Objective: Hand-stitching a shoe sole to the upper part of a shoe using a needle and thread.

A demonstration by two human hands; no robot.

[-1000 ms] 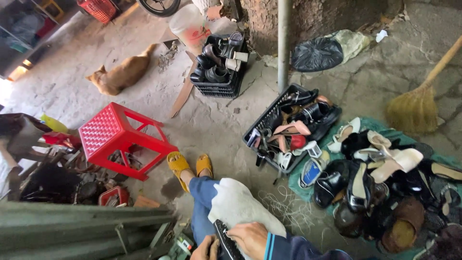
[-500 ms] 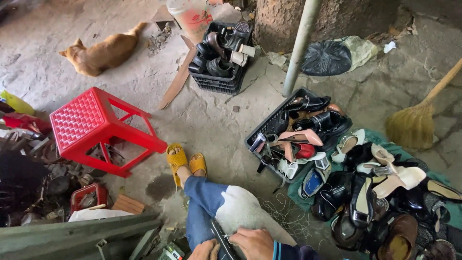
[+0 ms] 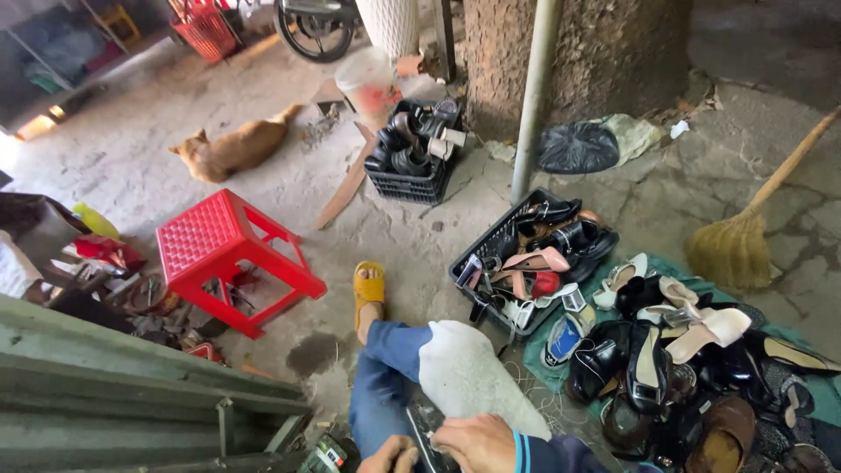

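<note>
Down at the bottom edge of the view, the person's two hands meet on a dark shoe held over the lap. The right hand lies on top of it, its fingers bent down and closed against the shoe's upper side. The left hand shows only in part at the frame edge, curled beside the shoe and touching it; how tightly its fingers grip cannot be told. Just above the hands a white cloth is draped over the knee, covering part of the blue trousers. One foot in a yellow sandal rests on the concrete floor ahead of the knee.

To the right of the leg lies a heap of shoes on a green mat, mostly black, brown and white pairs jumbled together. Touching that heap, a black crate holds more shoes, among them pink and red ones. A second black crate, further off, is stacked with dark shoes. A grey pole rises between the two crates, in front of a rough tree trunk, with a black bag at its foot. A straw broom lies well to the right.

On the left a red plastic stool stands on the floor, tools and clutter beneath and beside it. Beyond it a ginger cat lies stretched out.
</note>
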